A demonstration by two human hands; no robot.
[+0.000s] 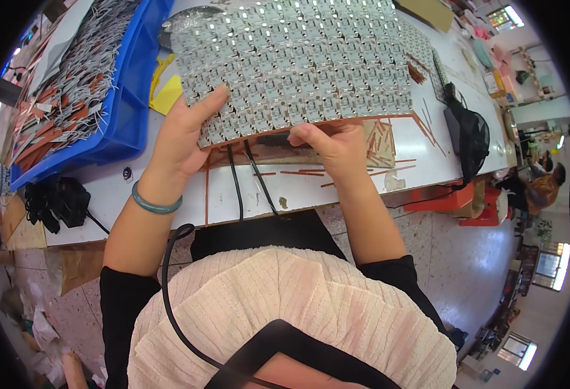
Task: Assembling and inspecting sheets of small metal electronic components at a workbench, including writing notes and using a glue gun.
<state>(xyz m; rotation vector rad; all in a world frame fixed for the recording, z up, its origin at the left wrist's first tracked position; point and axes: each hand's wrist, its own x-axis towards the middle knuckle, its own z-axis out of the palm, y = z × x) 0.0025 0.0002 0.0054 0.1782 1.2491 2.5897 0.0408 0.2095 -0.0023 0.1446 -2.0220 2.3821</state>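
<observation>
both hands (181, 139) (gripping) circuit panel (298, 61)

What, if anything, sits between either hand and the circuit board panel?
Nothing visible. The left hand grips the near-left edge of the circuit board panel, thumb on top. The right hand pinches its near edge directly. Copper-coloured strips lie on the white table below.

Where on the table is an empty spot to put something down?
Bare white table shows at the near edge, right of the two black cables, among thin copper strips. It is crowded under the circuit-board panel and at the blue bin.
</observation>
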